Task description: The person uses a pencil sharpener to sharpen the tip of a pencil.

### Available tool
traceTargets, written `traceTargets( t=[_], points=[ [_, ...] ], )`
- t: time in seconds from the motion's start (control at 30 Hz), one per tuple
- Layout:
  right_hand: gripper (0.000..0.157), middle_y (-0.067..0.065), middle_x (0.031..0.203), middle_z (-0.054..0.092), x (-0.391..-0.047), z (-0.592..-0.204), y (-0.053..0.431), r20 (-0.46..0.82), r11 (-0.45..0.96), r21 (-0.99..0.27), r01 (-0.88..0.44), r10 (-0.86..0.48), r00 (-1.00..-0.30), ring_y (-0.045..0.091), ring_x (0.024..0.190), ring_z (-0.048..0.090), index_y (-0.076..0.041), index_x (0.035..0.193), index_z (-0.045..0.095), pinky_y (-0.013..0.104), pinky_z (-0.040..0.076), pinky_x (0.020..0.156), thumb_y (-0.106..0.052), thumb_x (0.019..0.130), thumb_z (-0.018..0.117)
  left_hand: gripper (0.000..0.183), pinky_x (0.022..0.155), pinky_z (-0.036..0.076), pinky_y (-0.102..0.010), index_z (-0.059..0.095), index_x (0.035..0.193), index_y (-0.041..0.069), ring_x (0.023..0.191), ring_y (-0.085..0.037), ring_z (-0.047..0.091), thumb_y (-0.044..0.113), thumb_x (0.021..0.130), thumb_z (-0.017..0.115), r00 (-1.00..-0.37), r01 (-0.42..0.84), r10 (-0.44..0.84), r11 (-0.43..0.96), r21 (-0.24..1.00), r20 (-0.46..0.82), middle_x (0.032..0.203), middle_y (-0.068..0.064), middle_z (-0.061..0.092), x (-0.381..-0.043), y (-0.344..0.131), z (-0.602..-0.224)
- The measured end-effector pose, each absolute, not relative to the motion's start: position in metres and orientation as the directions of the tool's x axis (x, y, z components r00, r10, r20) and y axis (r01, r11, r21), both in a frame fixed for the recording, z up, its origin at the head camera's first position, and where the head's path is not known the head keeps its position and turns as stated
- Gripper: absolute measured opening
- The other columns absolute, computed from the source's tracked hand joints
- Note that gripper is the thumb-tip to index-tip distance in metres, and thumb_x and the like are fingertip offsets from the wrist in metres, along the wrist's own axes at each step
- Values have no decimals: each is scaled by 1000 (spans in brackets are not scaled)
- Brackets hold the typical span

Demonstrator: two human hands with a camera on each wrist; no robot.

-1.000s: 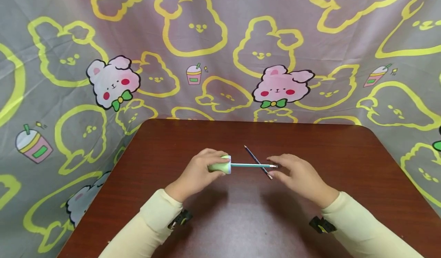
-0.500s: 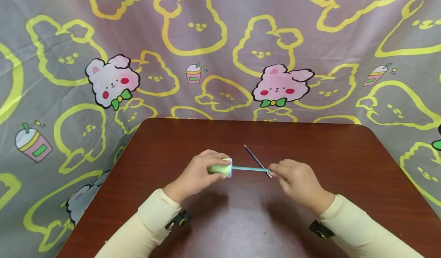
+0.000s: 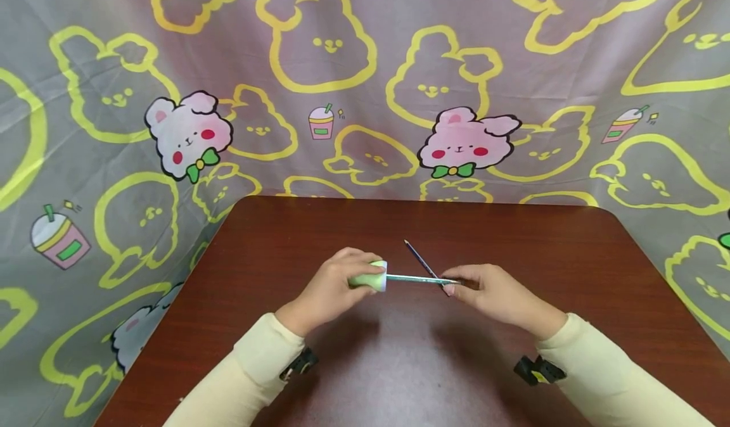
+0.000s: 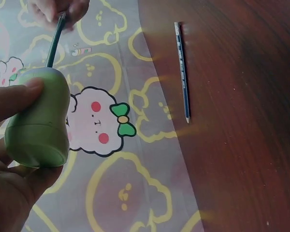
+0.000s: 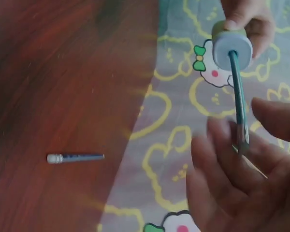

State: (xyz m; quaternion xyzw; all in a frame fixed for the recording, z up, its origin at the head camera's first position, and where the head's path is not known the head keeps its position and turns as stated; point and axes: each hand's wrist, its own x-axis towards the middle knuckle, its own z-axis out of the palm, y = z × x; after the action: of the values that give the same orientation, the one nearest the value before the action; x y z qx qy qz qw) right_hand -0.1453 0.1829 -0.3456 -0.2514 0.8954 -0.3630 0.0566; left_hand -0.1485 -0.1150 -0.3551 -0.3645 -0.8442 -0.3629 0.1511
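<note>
My left hand (image 3: 333, 281) grips a light green pencil sharpener (image 4: 41, 113) with a pale end face, its fingers and thumb wrapped round the body. A teal pencil (image 3: 413, 279) sticks out of that face toward the right, held level above the table. Around the pencil's far end is my right hand (image 3: 493, 291). In the right wrist view its thumb stands apart from the pencil, and its loosely bent, blurred fingers lie beside the tip end. The part of the pencil inside the sharpener is hidden.
A dark blue pencil (image 3: 419, 257) lies slantwise on the brown wooden table (image 3: 319, 230), beyond and below the held pencil. Behind the table's far edge hangs a grey curtain (image 3: 365, 110) with yellow outlines and rabbit faces.
Half a second ago the right hand pinched the teal pencil's end; now its fingers have loosened and turned around it. The left hand keeps the sharpener in nearly the same place.
</note>
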Motion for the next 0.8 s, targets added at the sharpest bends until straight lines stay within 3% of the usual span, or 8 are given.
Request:
traceTargets(
  t=[0.07,0.2,0.3,0.4,0.5,0.57,0.67,0.8],
  points=[
    [32,-2,97,68,-144,-351,184,290,647,-494,-581,-507,-811,15,85,62,-10,114,69,34,52,70,-21,84,74,35,85,53,-30,75,105,4,108,-24,60,0,71,82,-729,684,474,472,556,493,113,-9,70,-149,-115,-356],
    [24,0,92,67,-147,-362,185,669,627,-65,-776,-550,-500,18,82,63,-7,105,71,38,51,68,-25,90,68,36,86,52,-31,74,105,4,109,-24,60,0,70,83,-783,618,430,452,643,450,112,-8,70,-149,-115,-354],
    [27,0,80,66,-150,-368,183,790,571,107,-814,-546,-280,17,68,60,-4,94,72,34,49,59,-23,99,54,37,88,52,-32,74,107,4,109,-23,61,1,71,82,-796,594,434,430,680,421,113,-7,70,-148,-115,-352],
    [30,-1,72,64,-150,-370,179,837,567,170,-806,-515,-186,15,59,55,-4,87,71,31,46,52,-19,100,50,36,88,51,-31,73,108,3,109,-23,60,1,73,81,-798,584,449,413,699,402,114,-7,69,-146,-114,-351],
    [23,-3,67,62,-146,-368,178,812,588,84,-804,-508,-287,11,55,52,-7,83,71,29,44,48,-18,96,57,35,86,52,-30,74,108,3,109,-23,60,1,73,81,-779,613,462,416,672,424,115,-7,69,-145,-113,-350],
    [14,-8,69,64,-142,-363,179,705,595,-110,-796,-518,-485,5,58,53,-9,84,73,26,44,49,-17,92,64,35,84,53,-28,74,106,3,109,-24,59,0,72,82,-749,655,480,426,624,457,115,-8,69,-145,-112,-350],
    [7,-8,67,61,-141,-352,182,308,564,-568,-600,-530,-790,3,58,49,-8,86,74,23,42,51,-13,88,68,34,83,53,-27,75,104,4,107,-24,59,-2,70,82,-669,742,529,435,510,522,114,-9,70,-145,-111,-352],
    [13,0,62,53,-146,-343,185,-138,500,-850,-168,-519,-844,9,55,45,2,89,71,24,39,51,-9,90,64,34,83,53,-27,76,100,4,104,-25,59,-4,69,83,-579,815,573,421,397,581,111,-10,70,-145,-110,-355]
  ],
)
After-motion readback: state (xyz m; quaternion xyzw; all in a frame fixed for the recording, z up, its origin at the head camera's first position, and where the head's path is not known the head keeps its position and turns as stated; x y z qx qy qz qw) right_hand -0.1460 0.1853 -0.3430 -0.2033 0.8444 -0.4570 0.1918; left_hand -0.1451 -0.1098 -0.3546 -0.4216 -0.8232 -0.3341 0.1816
